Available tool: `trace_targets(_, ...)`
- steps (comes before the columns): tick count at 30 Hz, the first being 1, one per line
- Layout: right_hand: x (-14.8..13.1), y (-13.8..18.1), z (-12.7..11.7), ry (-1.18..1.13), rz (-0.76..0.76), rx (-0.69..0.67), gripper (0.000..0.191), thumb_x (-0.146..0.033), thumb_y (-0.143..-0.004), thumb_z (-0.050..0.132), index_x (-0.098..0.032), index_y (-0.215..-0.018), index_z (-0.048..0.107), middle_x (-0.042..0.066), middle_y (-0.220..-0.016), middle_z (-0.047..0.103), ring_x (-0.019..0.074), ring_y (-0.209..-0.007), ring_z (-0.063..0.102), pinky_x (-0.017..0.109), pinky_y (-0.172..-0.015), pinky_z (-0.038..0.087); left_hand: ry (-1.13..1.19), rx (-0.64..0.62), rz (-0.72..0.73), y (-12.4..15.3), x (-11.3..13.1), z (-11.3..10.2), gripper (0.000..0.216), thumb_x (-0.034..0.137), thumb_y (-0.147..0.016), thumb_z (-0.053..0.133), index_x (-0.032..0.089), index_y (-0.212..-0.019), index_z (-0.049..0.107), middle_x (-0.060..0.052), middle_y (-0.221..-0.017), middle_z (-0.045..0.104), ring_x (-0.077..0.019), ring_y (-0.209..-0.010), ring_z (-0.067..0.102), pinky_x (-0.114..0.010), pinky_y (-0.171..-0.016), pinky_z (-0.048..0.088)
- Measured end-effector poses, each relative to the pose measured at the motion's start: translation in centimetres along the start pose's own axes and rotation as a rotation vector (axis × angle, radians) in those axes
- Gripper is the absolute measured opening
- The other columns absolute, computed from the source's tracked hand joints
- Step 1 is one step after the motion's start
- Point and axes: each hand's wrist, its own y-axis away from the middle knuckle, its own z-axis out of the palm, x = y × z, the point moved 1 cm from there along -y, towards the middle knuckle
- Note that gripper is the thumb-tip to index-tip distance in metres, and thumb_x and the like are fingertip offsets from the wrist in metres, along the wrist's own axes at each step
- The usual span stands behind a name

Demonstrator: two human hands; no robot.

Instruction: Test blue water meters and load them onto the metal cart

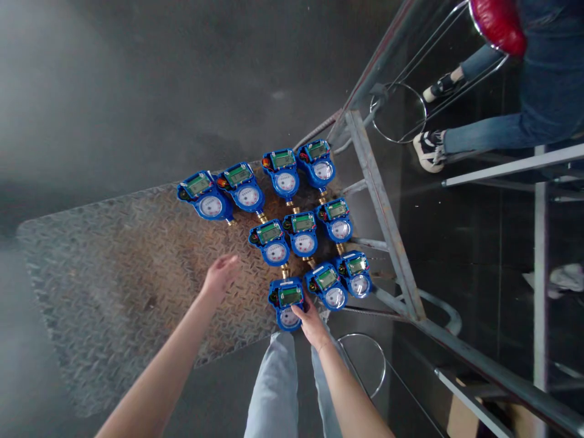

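Several blue water meters [301,234] with round dials and small green screens lie in rows on a rusty checker plate [123,286] on the floor. My right hand [310,321] grips the nearest meter [286,300] at its lower edge, fingers curled on it. My left hand [220,275] hovers over the bare plate left of the meters with its fingers stretched out and holds nothing. My legs in light jeans show below the hands.
A grey metal frame [383,213] runs diagonally just right of the meters. Another person in jeans and sneakers [429,152] sits on a stool at the upper right. A round metal stool ring [365,365] is near my right leg. Dark concrete floor surrounds the plate.
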Motion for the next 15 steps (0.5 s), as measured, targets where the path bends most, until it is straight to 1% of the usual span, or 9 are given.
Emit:
trace_targets(1,0.0,-0.1,-0.1,-0.024,0.007,-0.001,0.067,-0.040,-0.068,0.074,-0.025,-0.129,0.051,0.006,-0.123,0.065,0.0233,-0.119,0.055,0.046,-0.103,0.040,-0.019,-0.067,-0.074,2.1,-2.5,0.8,0.049,0.030,-0.069,0.080,0.016,-0.110,0.059,-0.013,-0.118,0.061,-0.0278,-0.108,0.057,-0.043,-0.085,0.052)
trace_targets(3,-0.1,-0.3,-0.2,-0.059,0.019,-0.020,0.068,-0.042,-0.065,0.075,-0.025,-0.127,0.053,0.006,-0.120,0.066,0.0243,-0.118,0.056,0.047,-0.102,0.041,-0.035,-0.201,-0.192,6.1,-7.0,2.8,0.058,0.032,-0.059,0.086,0.017,-0.110,0.061,-0.016,-0.118,0.062,-0.0344,-0.106,0.059,-0.045,-0.078,0.054)
trace_targets(5,-0.5,-0.4,-0.3,-0.047,0.004,-0.041,0.068,-0.043,-0.064,0.076,-0.024,-0.125,0.054,0.006,-0.117,0.067,0.0253,-0.117,0.056,0.047,-0.101,0.041,0.019,-0.311,-0.242,9.1,-10.4,4.8,0.072,0.031,-0.054,0.088,0.023,-0.119,0.057,-0.015,-0.123,0.061,-0.0364,-0.108,0.059,-0.045,-0.078,0.055)
trace_targets(6,-0.8,-0.4,-0.4,-0.018,-0.019,-0.046,0.067,-0.043,-0.064,0.076,-0.024,-0.125,0.055,0.006,-0.117,0.067,0.0255,-0.117,0.056,0.047,-0.102,0.040,0.066,-0.335,-0.245,10.0,-11.7,5.6,0.077,0.030,-0.053,0.089,0.025,-0.122,0.054,-0.013,-0.125,0.060,-0.0360,-0.109,0.059,-0.045,-0.079,0.055)
trace_targets(8,-1.3,-0.4,-0.6,0.076,-0.079,-0.048,0.062,-0.043,-0.066,0.075,-0.024,-0.123,0.057,0.005,-0.121,0.065,0.0253,-0.119,0.055,0.046,-0.104,0.038,0.118,-0.327,-0.235,11.1,-13.8,6.8,0.082,0.029,-0.052,0.089,0.026,-0.124,0.050,-0.012,-0.124,0.060,-0.0341,-0.109,0.059,-0.043,-0.081,0.055)
trace_targets(11,-1.4,-0.1,-1.0,0.244,-0.115,0.011,0.055,-0.043,-0.073,0.070,-0.024,-0.123,0.058,0.006,-0.125,0.063,0.0249,-0.119,0.055,0.043,-0.105,0.037,0.102,-0.243,-0.220,11.2,-15.8,7.4,0.082,0.030,-0.050,0.089,0.024,-0.121,0.049,-0.012,-0.117,0.063,-0.0316,-0.103,0.062,-0.039,-0.079,0.055)
trace_targets(13,-1.0,0.7,-1.5,0.322,-0.101,0.109,0.057,-0.046,-0.074,0.068,-0.023,-0.125,0.057,0.007,-0.128,0.060,0.0262,-0.122,0.052,0.044,-0.107,0.035,0.082,-0.209,-0.218,11.0,-16.6,7.5,0.081,0.031,-0.050,0.089,0.023,-0.120,0.049,-0.012,-0.115,0.064,-0.0306,-0.100,0.064,-0.037,-0.076,0.055)
trace_targets(15,-0.3,2.3,-2.1,0.365,-0.088,0.218,0.061,-0.049,-0.073,0.068,-0.022,-0.127,0.056,0.008,-0.134,0.056,0.0280,-0.129,0.045,0.045,-0.111,0.030,0.059,-0.201,-0.221,10.8,-16.9,7.4,0.079,0.031,-0.050,0.089,0.022,-0.118,0.050,-0.011,-0.113,0.065,-0.0305,-0.097,0.065,-0.038,-0.075,0.055)
